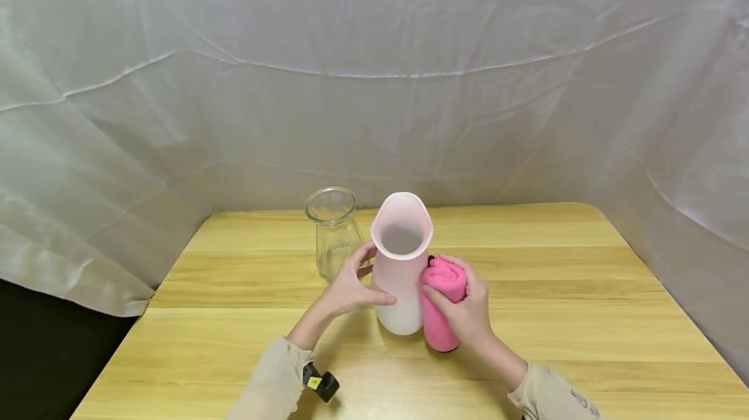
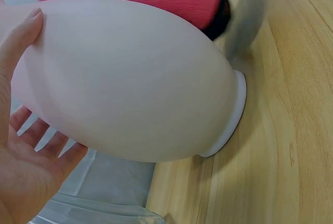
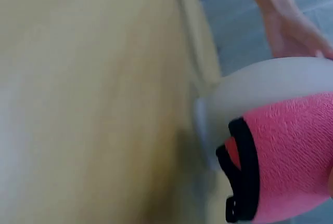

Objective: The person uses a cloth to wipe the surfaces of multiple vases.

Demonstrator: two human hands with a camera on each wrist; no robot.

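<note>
Makeshift recording booth: wooden table (image 1: 585, 290) (white sheeting (image 1: 374, 82) draped behind)

Soft, even, bright light fills the head view, with faint shadows beneath the vase (image 1: 400, 264) on the bench (image 1: 585, 316). Straight lines bow slightly near the edges. The left wrist view is fairly sharp. The right wrist view is heavily blurred, and its bench (image 3: 88, 104) is a smear.
</note>
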